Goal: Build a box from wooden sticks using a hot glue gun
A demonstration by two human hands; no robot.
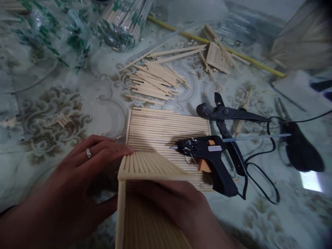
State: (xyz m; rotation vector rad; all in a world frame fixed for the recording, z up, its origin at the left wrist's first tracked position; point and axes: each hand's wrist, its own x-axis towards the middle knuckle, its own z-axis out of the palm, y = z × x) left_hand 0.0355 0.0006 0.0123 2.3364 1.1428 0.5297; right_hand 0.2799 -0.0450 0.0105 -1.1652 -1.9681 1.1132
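Note:
A structure of glued wooden sticks (pixel 145 167) stands at the lower middle, its thick edges meeting in a corner towards me. My left hand (pixel 85 169), with a ring on one finger, grips its left side, fingertips on the upper edge and thumb lower down. My right hand (pixel 186 200) reaches inside beneath the upper edge and holds it; its fingertips are hidden. Behind lies a flat panel of wooden sticks (pixel 163 124); whether the two are joined I cannot tell. On this panel rests a black glue gun (pixel 215 152) with an orange trigger, its nozzle pointing left.
Black cutting pliers (pixel 225 114) lie beside the glue gun, its cord looping right. Further right are black-handled scissors (pixel 302 145). Loose sticks (pixel 158 81), a small stick piece (pixel 218 57), a yellow rod (pixel 259 65) and plastic-wrapped stick bundles (pixel 127 20) lie farther back.

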